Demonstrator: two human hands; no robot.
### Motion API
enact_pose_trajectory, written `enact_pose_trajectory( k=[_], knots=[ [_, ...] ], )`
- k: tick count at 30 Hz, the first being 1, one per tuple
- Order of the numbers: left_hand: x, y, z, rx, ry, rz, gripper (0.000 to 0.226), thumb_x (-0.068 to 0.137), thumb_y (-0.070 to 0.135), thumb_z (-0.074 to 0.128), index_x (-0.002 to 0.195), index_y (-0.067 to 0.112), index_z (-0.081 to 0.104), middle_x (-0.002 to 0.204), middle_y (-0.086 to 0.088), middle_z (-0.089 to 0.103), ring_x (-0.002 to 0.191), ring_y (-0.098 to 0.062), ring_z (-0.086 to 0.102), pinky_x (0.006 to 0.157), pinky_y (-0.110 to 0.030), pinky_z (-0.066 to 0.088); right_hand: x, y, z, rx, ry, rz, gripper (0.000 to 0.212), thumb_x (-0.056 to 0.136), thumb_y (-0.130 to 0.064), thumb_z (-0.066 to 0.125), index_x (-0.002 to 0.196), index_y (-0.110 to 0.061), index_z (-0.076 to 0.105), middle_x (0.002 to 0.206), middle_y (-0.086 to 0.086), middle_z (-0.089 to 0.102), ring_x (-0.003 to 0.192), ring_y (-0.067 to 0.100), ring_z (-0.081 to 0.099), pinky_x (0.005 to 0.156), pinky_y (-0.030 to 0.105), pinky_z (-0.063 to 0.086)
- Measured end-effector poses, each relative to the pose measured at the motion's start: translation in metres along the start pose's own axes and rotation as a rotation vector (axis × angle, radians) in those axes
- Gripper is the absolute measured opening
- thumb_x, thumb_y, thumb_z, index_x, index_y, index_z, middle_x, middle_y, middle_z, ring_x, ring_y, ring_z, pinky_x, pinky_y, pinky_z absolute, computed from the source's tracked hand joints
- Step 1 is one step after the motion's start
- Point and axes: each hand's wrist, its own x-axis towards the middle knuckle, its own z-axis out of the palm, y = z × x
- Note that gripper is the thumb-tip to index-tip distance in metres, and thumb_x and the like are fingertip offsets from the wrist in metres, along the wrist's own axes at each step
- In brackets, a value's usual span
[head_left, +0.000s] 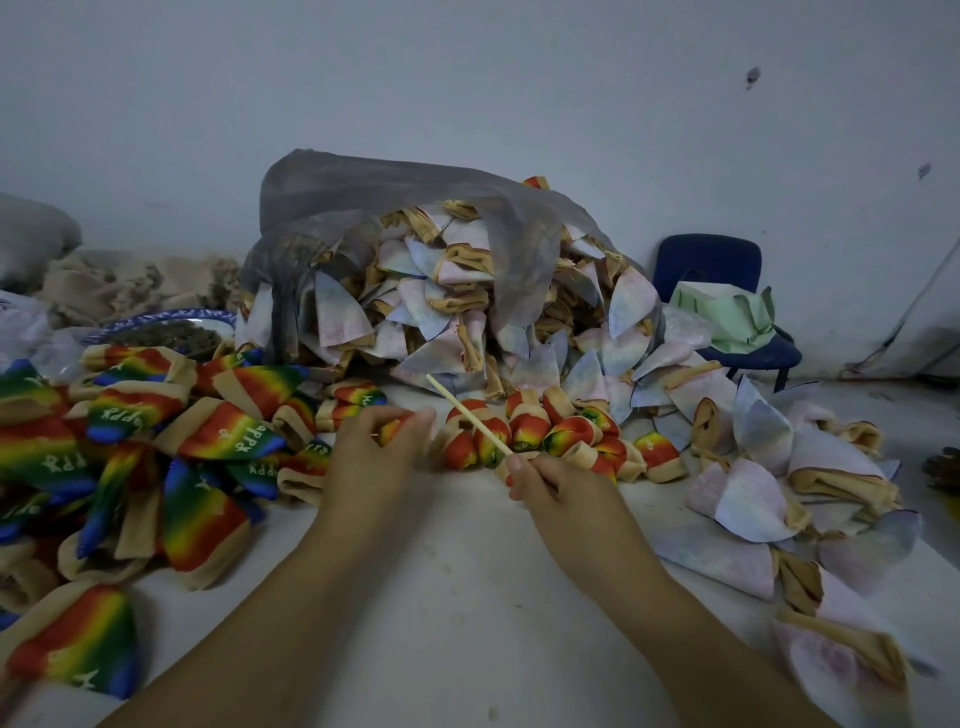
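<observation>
My right hand (550, 486) grips a thin pale stick (467, 418) that points up and to the left over the table. My left hand (376, 454) pinches a small rainbow-coloured fabric piece (395, 427) between fingers and thumb, just left of the stick. A row of partly turned red-and-yellow pieces (540, 431) lies right behind both hands.
Rainbow pieces with white lettering (156, 441) are heaped at the left. A grey plastic bag (415, 208) spills pale inside-out pieces (467, 312) at the back, and more lie at the right (779, 493). A blue chair (727, 291) stands at the wall. White table surface (457, 597) lies between my forearms.
</observation>
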Motion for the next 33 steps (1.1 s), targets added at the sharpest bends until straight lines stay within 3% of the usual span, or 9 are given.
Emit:
enact_pose_trajectory(
  k=[4, 7, 10, 13, 17, 20, 26, 30, 33],
  knots=[
    [0.005, 0.009, -0.005, -0.902, -0.113, -0.33, 0.038, 0.075, 0.051, 0.07, 0.09, 0.016, 0.07, 0.078, 0.002, 0.064, 0.062, -0.008, 0.053, 0.054, -0.021, 0.043, 0.0, 0.0, -0.005, -0.01, -0.05, -0.057, 0.047, 0.092, -0.057, 0.039, 0.078, -0.02, 0.064, 0.072, 0.001, 0.063, 0.062, 0.009, 0.055, 0.053, 0.026, 0.04],
    [0.003, 0.01, -0.004, -1.22, -0.264, -0.436, 0.036, 0.075, 0.046, 0.07, 0.084, 0.011, 0.07, 0.077, -0.003, 0.065, 0.055, -0.007, 0.051, 0.046, -0.017, 0.041, -0.001, 0.0, -0.006, -0.063, -0.072, -0.089, 0.052, 0.09, -0.06, 0.041, 0.075, -0.015, 0.063, 0.066, 0.005, 0.058, 0.052, 0.011, 0.047, 0.048, 0.025, 0.033],
    [0.002, 0.009, -0.004, -1.221, -0.31, -0.465, 0.033, 0.073, 0.046, 0.072, 0.077, 0.013, 0.074, 0.074, -0.001, 0.061, 0.055, -0.009, 0.051, 0.05, -0.02, 0.043, -0.002, -0.001, -0.007, -0.12, -0.106, -0.115, 0.053, 0.091, -0.06, 0.04, 0.075, -0.015, 0.063, 0.066, 0.006, 0.06, 0.06, 0.016, 0.053, 0.056, 0.035, 0.042],
    [0.0, 0.01, -0.005, -1.151, -0.354, -0.451, 0.033, 0.083, 0.042, 0.066, 0.093, 0.012, 0.072, 0.074, 0.001, 0.056, 0.062, -0.009, 0.056, 0.058, -0.023, 0.045, -0.001, -0.003, -0.008, -0.163, -0.136, -0.13, 0.052, 0.091, -0.06, 0.04, 0.075, -0.016, 0.064, 0.067, 0.005, 0.06, 0.062, 0.016, 0.054, 0.058, 0.036, 0.041],
    [-0.005, 0.011, -0.007, -1.135, -0.403, -0.468, 0.023, 0.083, 0.031, 0.067, 0.071, 0.012, 0.072, 0.074, -0.002, 0.061, 0.066, -0.012, 0.06, 0.07, -0.028, 0.049, 0.0, -0.006, -0.012, -0.243, -0.173, -0.179, 0.048, 0.092, -0.057, 0.042, 0.067, -0.018, 0.056, 0.062, 0.005, 0.052, 0.057, 0.015, 0.047, 0.052, 0.03, 0.031],
    [-0.008, 0.015, -0.008, -1.049, -0.459, -0.461, 0.015, 0.077, 0.024, 0.071, 0.067, 0.013, 0.073, 0.071, -0.003, 0.063, 0.063, -0.012, 0.06, 0.061, -0.025, 0.054, -0.002, -0.007, -0.016, -0.337, -0.232, -0.203, 0.044, 0.092, -0.059, 0.04, 0.059, -0.03, 0.045, 0.057, -0.003, 0.046, 0.054, 0.009, 0.042, 0.049, 0.026, 0.028],
    [-0.013, 0.019, -0.007, -0.896, -0.445, -0.365, 0.029, 0.071, 0.027, 0.073, 0.096, 0.013, 0.071, 0.062, 0.0, 0.057, 0.055, -0.008, 0.054, 0.054, -0.021, 0.048, -0.002, -0.005, -0.016, -0.339, -0.243, -0.242, 0.044, 0.092, -0.059, 0.04, 0.061, -0.029, 0.045, 0.056, -0.003, 0.045, 0.053, 0.01, 0.042, 0.047, 0.025, 0.027],
    [-0.014, 0.022, -0.002, -1.19, -0.368, -0.402, 0.026, 0.076, 0.024, 0.071, 0.099, 0.012, 0.068, 0.052, 0.005, 0.045, 0.046, -0.007, 0.043, 0.047, -0.02, 0.045, -0.008, -0.008, 0.0, -0.231, -0.153, -0.224, 0.048, 0.092, -0.059, 0.04, 0.076, -0.019, 0.062, 0.064, 0.002, 0.058, 0.057, 0.014, 0.051, 0.051, 0.029, 0.035],
    [-0.012, 0.022, 0.0, -1.38, -0.372, -0.415, 0.015, 0.081, 0.028, 0.067, 0.078, 0.013, 0.07, 0.046, 0.009, 0.035, 0.041, -0.005, 0.034, 0.043, -0.018, 0.038, -0.013, -0.012, 0.014, -0.18, -0.131, -0.181, 0.05, 0.093, -0.06, 0.038, 0.083, -0.018, 0.065, 0.071, 0.003, 0.062, 0.063, 0.015, 0.055, 0.058, 0.033, 0.043]
  ],
)
